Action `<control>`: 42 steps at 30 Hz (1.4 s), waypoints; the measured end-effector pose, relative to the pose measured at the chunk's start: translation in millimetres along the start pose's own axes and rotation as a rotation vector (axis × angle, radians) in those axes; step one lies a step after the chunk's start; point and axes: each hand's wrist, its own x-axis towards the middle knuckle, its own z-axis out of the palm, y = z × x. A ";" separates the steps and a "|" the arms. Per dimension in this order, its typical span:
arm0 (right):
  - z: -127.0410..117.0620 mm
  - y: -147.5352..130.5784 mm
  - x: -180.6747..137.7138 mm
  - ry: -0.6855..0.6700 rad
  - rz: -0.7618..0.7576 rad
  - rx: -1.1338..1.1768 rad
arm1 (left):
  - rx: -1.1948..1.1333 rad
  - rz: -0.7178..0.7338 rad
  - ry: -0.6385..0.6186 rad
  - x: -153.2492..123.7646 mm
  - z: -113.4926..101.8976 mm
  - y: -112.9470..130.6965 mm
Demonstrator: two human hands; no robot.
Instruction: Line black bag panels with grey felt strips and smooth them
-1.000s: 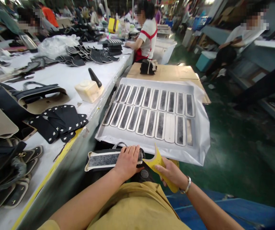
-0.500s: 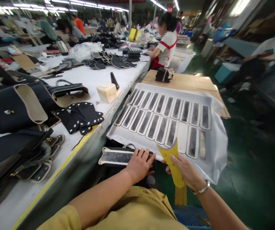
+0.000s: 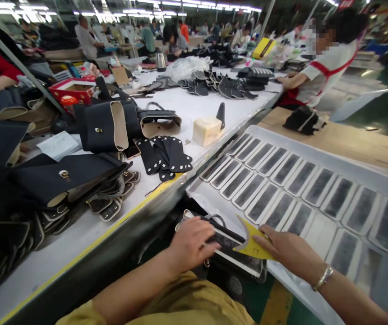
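Note:
My left hand point(image 3: 190, 243) lies with fingers spread on a long white-edged strip point(image 3: 229, 250) with a dark middle, resting on a black bag part on my lap. My right hand point(image 3: 287, 253) pinches a yellow curved scraper point(image 3: 252, 239) and lays its edge on the strip. Just beyond, a white tray point(image 3: 336, 158) holds two rows of several similar dark strips point(image 3: 275, 162).
A long white workbench point(image 3: 89, 230) with a yellow edge runs at left, carrying black bags point(image 3: 104, 124), black studded pieces point(image 3: 167, 155) and a cream block with a black handle point(image 3: 207, 128). A cardboard-topped table point(image 3: 366, 144) stands behind the tray. A person in a red apron point(image 3: 325, 63) works farther on.
My head has turned left, so the tray has slid to the right of the view. My right hand has lowered the yellow scraper from upright onto the strip. My left hand stays on the strip.

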 end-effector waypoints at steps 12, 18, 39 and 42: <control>-11.0 -103.9 99.0 0.089 -0.299 -0.315 | -0.919 -0.892 0.176 -25.6 13.6 -63.4; 6.2 -148.2 134.1 0.151 -0.408 -0.342 | -0.917 -1.014 0.217 -30.8 12.6 -65.7; 6.2 -159.6 201.4 0.086 -1.113 -0.356 | -1.457 -1.281 0.648 -15.3 23.0 -55.9; 6.9 -158.5 206.4 0.086 -1.187 -0.334 | -1.239 -1.298 0.693 -23.7 29.4 -57.1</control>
